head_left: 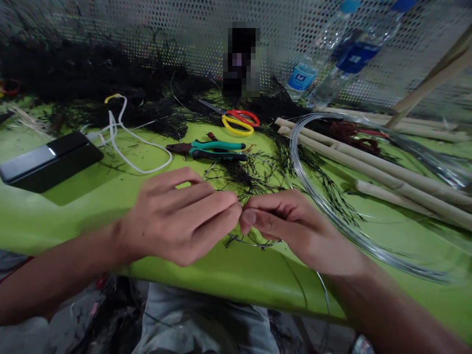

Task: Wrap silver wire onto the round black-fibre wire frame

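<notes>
Over the front of the table, my left hand (188, 216) is closed, back upward, its fingertips pinched and partly hidden. Directly against it, my right hand (295, 221) pinches with the thumb pressed on the forefinger. A thin metal wire (254, 242) runs under both hands with black knotted threads on it, and one end trails down past my right wrist. The exact spot gripped between the fingertips is hidden. Just behind the fingers lies black netting (243, 179). Beyond it are pliers (210, 150) with green and black handles.
Scissors (236, 123) with red and yellow handles lie behind the pliers. To the left are a black power bank (51, 160) and white cable (138, 169). A wire coil (313, 182), wooden sticks (383, 182) and water bottles (302, 76) occupy the right. The green table's (221, 278) front edge is near.
</notes>
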{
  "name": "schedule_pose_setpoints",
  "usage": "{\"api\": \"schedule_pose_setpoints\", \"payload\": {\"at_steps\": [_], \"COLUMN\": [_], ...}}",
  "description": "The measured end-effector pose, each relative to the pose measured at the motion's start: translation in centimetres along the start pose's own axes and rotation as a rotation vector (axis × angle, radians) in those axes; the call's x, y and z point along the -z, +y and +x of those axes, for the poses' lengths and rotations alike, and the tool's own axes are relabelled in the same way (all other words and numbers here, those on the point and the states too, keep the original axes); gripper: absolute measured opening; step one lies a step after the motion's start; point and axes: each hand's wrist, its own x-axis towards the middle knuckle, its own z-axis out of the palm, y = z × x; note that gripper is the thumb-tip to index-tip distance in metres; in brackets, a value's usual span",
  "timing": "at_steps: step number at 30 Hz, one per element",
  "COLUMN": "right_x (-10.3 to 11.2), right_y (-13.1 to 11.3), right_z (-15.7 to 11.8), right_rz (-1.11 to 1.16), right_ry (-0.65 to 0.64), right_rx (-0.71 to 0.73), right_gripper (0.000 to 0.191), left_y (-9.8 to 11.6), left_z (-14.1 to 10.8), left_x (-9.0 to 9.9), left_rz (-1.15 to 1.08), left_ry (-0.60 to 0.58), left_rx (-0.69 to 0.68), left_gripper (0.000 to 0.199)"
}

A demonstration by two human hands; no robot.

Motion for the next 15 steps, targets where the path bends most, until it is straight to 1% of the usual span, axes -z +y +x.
{"api": "schedule_pose_setpoints", "payload": {"at_steps": [4, 7, 9, 12, 15], "right_x": [0.1, 0.1, 0.1, 0.1, 0.1], "right_y": [0.1, 0.2, 0.2, 0.2, 0.2], "right_z": [0.2, 0.3, 0.4, 0.3, 0.2], "right_rz": [0.001, 0.026, 0.035, 0.029, 0.001], "right_ry": [0.003, 0.005, 0.006, 0.004, 0.000], "right_rx": [-0.015, -0.022, -0.009, 0.015, 0.046], "right_gripper": [0.029, 0.030, 0.031, 0.032, 0.030], "left_y": [-0.3, -0.6, -0.9, -1.3, -1.5], "left_z": [-0.1, 0.0, 0.1, -0.1, -0.4], "left_x": [0.0, 0.0, 0.0, -0.2, -0.8], "left_rz": [0.044, 0.080, 0.093, 0.040, -0.104], "left_ry": [0.004, 0.039, 0.049, 0.015, 0.005], "left_rx": [-0.041, -0.147, -0.191, -0.159, -0.100], "left_gripper": [0.017, 0.014, 0.013, 0.009, 0.008]}}
